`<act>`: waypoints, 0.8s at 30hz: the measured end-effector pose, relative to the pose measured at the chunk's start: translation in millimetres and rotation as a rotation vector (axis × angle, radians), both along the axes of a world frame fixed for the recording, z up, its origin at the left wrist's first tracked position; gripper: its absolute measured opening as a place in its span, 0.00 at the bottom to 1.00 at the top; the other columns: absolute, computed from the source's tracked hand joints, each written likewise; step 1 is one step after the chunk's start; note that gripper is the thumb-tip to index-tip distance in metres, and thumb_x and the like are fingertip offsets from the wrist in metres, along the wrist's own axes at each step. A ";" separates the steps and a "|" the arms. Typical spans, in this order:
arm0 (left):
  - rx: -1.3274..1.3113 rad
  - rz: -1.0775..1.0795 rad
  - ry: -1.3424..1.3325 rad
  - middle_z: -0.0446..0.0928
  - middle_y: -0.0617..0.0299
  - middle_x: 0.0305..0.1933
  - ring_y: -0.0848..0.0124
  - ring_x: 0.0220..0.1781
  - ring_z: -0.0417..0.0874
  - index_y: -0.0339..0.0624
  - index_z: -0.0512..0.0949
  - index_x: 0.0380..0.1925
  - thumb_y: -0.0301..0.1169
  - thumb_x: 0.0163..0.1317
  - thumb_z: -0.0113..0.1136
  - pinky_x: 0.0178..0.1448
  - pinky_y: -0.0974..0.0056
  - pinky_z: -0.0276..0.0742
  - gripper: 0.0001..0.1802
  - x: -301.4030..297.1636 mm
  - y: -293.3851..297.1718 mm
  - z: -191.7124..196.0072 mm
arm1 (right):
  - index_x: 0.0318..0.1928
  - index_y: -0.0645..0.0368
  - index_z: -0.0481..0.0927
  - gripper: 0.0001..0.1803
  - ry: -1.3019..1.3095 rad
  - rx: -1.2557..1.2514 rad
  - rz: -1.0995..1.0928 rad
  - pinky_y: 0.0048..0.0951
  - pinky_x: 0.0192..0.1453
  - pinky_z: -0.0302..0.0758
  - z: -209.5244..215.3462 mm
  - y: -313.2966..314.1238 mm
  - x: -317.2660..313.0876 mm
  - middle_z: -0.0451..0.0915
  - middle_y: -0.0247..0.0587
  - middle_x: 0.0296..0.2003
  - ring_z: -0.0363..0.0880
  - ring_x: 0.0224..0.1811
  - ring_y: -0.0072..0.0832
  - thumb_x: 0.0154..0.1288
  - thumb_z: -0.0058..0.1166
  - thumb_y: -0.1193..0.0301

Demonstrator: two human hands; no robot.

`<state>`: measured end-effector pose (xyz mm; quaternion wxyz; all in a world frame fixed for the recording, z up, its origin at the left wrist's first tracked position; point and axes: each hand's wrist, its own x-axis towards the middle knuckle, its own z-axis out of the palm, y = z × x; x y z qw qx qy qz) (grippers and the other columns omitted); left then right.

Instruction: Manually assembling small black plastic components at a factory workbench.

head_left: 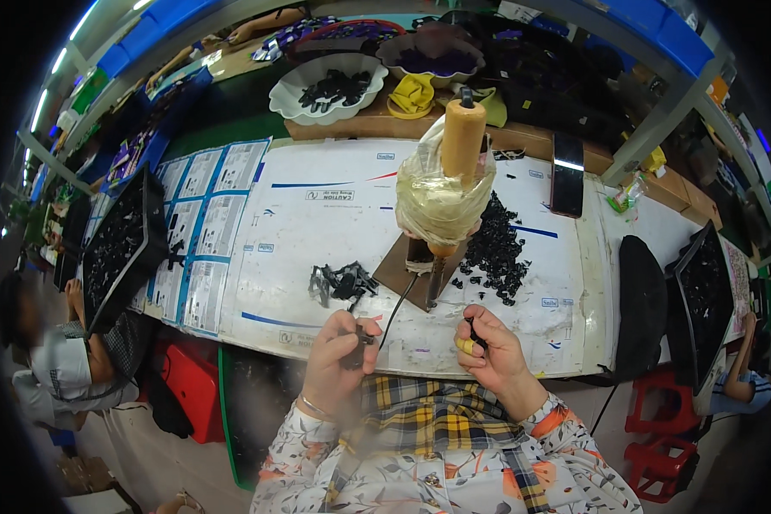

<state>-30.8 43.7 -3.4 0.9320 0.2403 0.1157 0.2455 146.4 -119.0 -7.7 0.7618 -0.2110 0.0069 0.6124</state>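
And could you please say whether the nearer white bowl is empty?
Not empty: black pieces lie in the bowl, bare wall around them.

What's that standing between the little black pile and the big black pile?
A wrapped tool with a wooden handle, on a brown base; the head view shows it.

Blue boxed logos [385, 157] and a printed notice [323, 196] mark the white table cover [325, 233].
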 end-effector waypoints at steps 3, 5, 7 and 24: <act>0.018 0.020 0.110 0.73 0.50 0.38 0.68 0.26 0.73 0.43 0.68 0.34 0.26 0.57 0.53 0.24 0.70 0.71 0.06 6.2 -3.5 7.9 | 0.41 0.57 0.69 0.06 0.038 0.020 -0.023 0.14 0.21 0.58 -5.1 2.9 -5.6 0.71 0.38 0.33 0.63 0.23 0.16 0.65 0.42 0.72; 0.046 0.021 0.132 0.73 0.52 0.38 0.69 0.26 0.73 0.43 0.69 0.34 0.27 0.58 0.52 0.25 0.70 0.70 0.05 9.8 -7.3 7.5 | 0.41 0.56 0.70 0.06 0.055 0.019 -0.020 0.14 0.21 0.58 -6.7 4.0 -6.8 0.71 0.38 0.33 0.63 0.23 0.16 0.64 0.43 0.74; 0.073 0.018 0.156 0.73 0.53 0.37 0.69 0.26 0.72 0.43 0.69 0.35 0.27 0.59 0.52 0.26 0.70 0.70 0.05 14.1 -11.9 7.1 | 0.40 0.56 0.70 0.05 0.073 0.018 -0.021 0.14 0.21 0.58 -7.4 4.3 -7.8 0.71 0.38 0.33 0.63 0.24 0.16 0.63 0.44 0.75; 0.198 -0.117 0.305 0.75 0.56 0.31 0.74 0.27 0.74 0.34 0.71 0.37 0.22 0.57 0.52 0.29 0.69 0.71 0.07 20.1 -21.8 14.3 | 0.40 0.60 0.70 0.06 -0.187 -0.020 -0.004 0.15 0.25 0.60 -0.3 5.0 -14.6 0.73 0.41 0.37 0.63 0.22 0.14 0.63 0.43 0.76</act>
